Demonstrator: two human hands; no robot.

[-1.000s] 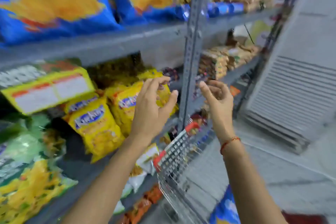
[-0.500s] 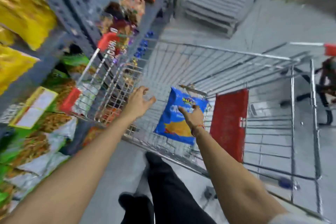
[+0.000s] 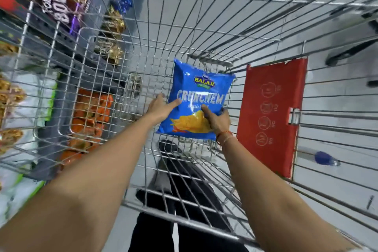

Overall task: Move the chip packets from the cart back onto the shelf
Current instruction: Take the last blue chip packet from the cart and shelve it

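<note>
Both arms reached down into the wire cart [image 3: 204, 26]; 1 blue chip packet [image 3: 199, 98] sat between the hands, low in the basket and tilted up so its printed face showed to the camera; it appeared to be the only packet in the cart. The right hand [image 3: 217, 119] was clamped on the packet's lower right corner, thumb pressed across the front and fingers wrapped behind the edge; the left hand [image 3: 161, 106] lay against the packet's left edge with fingers spread flat and a fingertip on the front, bracing more than gripping, so I judged the hold to rest mainly on the right. The shelf [image 3: 67, 51] stood beyond the cart's left wall, its orange packs [image 3: 90, 112] visible through the mesh; a red panel [image 3: 270, 116] hung on the cart just right of the packet.

Several things could go wrong from here; the film looked glossy and air-filled, so a corner pinch could slip as the packet was lifted, dropping it back onto the wire floor; squeezing harder to compensate would likely crush the chips or burst a seam; swinging left too low could snag the bag on the cart's rim; hasty placement could knock over goods already standing on the shelf.
</note>
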